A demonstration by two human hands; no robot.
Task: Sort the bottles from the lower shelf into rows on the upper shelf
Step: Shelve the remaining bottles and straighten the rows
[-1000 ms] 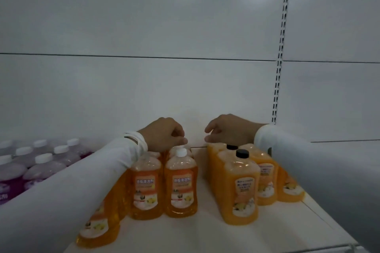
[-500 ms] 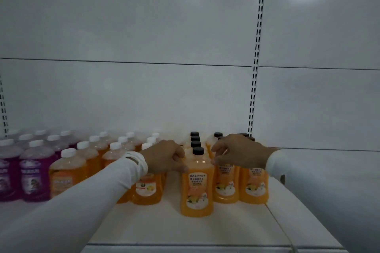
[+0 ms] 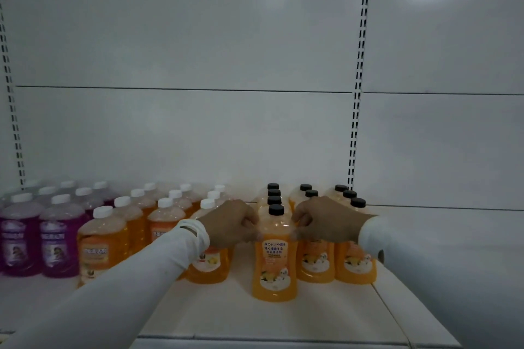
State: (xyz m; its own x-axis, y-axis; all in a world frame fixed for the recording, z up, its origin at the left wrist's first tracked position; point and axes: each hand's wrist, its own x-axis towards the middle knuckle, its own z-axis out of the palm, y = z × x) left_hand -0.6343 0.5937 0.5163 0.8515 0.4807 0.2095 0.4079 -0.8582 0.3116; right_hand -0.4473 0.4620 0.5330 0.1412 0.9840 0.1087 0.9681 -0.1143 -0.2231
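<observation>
Front black-capped bottle point(image 3: 274, 258) upright on the upper shelf point(image 3: 283, 320), at 6 o'clock from the centre of the view, filled with orange liquid almost to the neck. Pinched at the shoulder from both sides: left hand point(image 3: 229, 222) at its 9 o'clock, fingers curled against the plastic; right hand point(image 3: 323, 219) at its 3 o'clock, fingers curled likewise. Behind it, toward 12 o'clock, a row of black caps point(image 3: 273, 193); at 3 o'clock, two more rows of black-capped orange bottles point(image 3: 354, 261), close together. At 9 o'clock, white-capped orange bottles point(image 3: 100, 246) in rows, partly hidden behind the left sleeve point(image 3: 127, 286). Farther out at 9 o'clock, white-capped purple bottles point(image 3: 21, 246) holding violet liquid. All upright. White back panel point(image 3: 198, 51) at 12 o'clock, slotted upright point(image 3: 358, 79) toward 1 o'clock.
</observation>
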